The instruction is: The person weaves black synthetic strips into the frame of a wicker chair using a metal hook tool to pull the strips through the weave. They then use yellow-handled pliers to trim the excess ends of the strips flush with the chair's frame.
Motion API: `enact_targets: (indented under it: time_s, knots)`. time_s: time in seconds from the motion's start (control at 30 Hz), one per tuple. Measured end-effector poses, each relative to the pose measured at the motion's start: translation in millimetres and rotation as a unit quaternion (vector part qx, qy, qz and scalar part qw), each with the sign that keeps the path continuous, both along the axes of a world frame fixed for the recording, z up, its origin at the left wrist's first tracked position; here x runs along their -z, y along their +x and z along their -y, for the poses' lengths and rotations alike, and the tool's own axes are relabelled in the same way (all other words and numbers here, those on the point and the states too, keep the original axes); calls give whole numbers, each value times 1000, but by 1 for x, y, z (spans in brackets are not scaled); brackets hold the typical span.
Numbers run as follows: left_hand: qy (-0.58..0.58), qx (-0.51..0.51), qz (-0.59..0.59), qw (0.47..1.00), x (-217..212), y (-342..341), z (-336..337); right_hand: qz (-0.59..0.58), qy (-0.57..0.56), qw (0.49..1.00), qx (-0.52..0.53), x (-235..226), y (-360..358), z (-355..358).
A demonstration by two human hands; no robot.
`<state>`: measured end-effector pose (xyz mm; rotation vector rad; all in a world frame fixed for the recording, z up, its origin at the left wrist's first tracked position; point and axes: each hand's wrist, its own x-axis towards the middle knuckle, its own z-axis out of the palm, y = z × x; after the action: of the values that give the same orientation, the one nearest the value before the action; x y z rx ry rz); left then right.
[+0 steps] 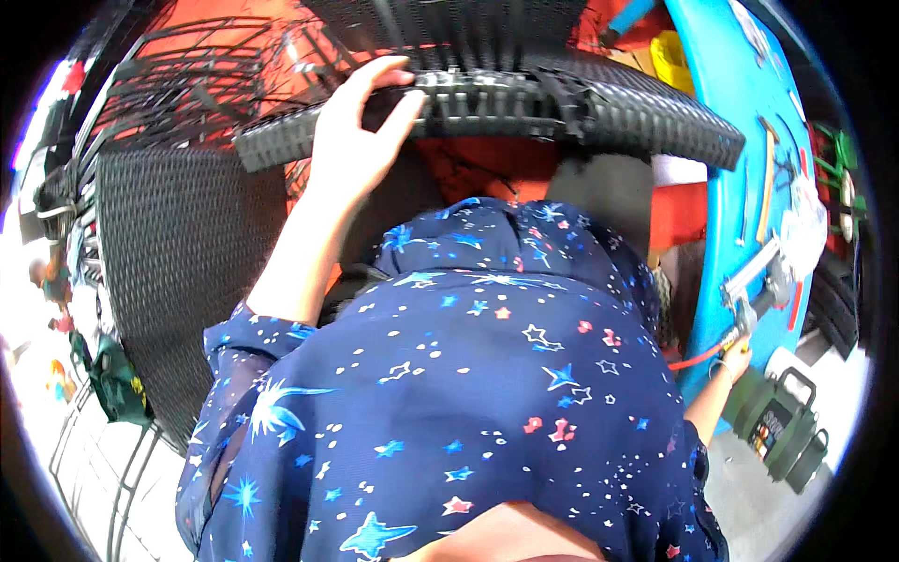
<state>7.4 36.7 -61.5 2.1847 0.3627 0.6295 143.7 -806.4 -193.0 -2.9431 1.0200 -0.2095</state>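
Across my lap lies a long, curved black wicker piece (646, 108) with loose weaving strands sticking out from its far side. My left hand (361, 140) grips it left of its middle, the thumb on the near face and the fingers over the top. Off to the right, my right hand (737, 358) is at the handle end of a grey air staple gun (749, 314) on the blue table (726, 201). Its fingers look closed around that end, though they are small and partly hidden. A red air hose (695, 360) runs from there toward me.
A black woven panel (187, 281) stands at my left. Loose black strands (197, 75) spread over the red floor beyond it. On the table are a hammer (768, 178) and a clear plastic bag (803, 229). A dark green jug (777, 421) stands by the table's near end.
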Motion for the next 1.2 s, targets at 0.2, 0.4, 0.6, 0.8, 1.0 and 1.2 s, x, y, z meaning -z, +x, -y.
enact_targets:
  time_s: [0.2, 0.4, 0.6, 0.8, 1.0, 1.2]
  knots:
    - [25, 23, 17, 999, -1, -6, 8, 33, -42, 998, -39, -10, 13, -7]
    - [79, 33, 47, 995, 2, -3, 0, -23, -95, 995, -37, -12, -30, -67]
    - [111, 95, 81, 986, -11, 13, -14, -41, -97, 992, 65, -26, -47, -83]
    - [166, 107, 105, 975, -9, 31, -18, 129, 98, 972, 169, -37, -58, -56]
    - [200, 94, 36, 975, -12, 42, -11, 444, 593, 667, 79, -93, 12, -93]
    - [173, 144, -8, 974, -26, 57, -13, 216, 805, 485, -266, -221, 53, -296]
